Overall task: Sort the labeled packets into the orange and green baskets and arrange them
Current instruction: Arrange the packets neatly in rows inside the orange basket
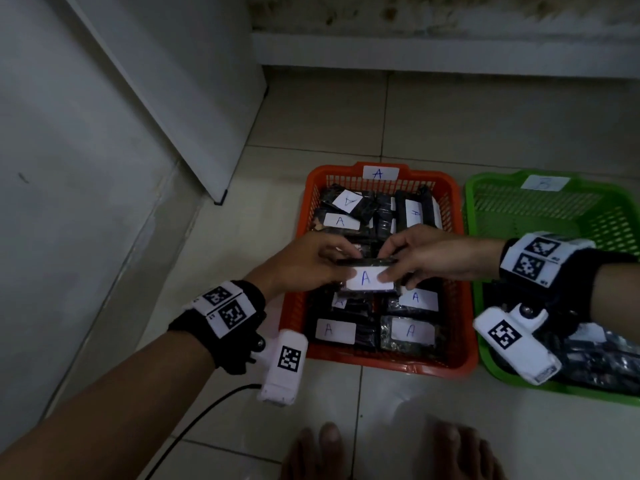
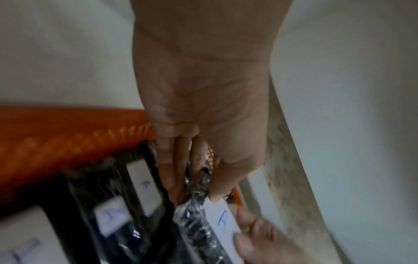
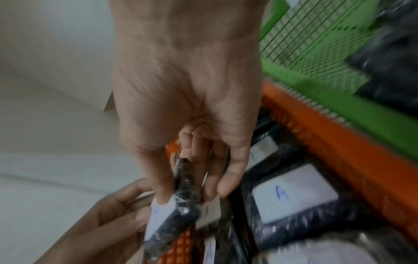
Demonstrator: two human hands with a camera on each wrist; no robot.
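Observation:
Both hands hold one dark packet (image 1: 369,277) with a white label marked A, raised over the middle of the orange basket (image 1: 292,313). My left hand (image 1: 311,265) pinches its left end, my right hand (image 1: 426,259) pinches its right end. In the left wrist view the thumb and fingers (image 2: 172,178) clamp the packet (image 2: 196,210). In the right wrist view the fingers (image 3: 158,178) pinch the same packet (image 3: 178,210). Several A-labelled packets (image 1: 410,330) lie flat in the orange basket. The green basket (image 1: 519,379) marked B stands to the right with dark packets (image 1: 595,358) in its near part.
A white cabinet (image 1: 180,98) stands at the left on the tiled floor (image 1: 485,126), and a white ledge runs along the back wall. A black cable (image 1: 194,427) trails from my left wrist. Bare feet (image 1: 329,452) show at the bottom edge.

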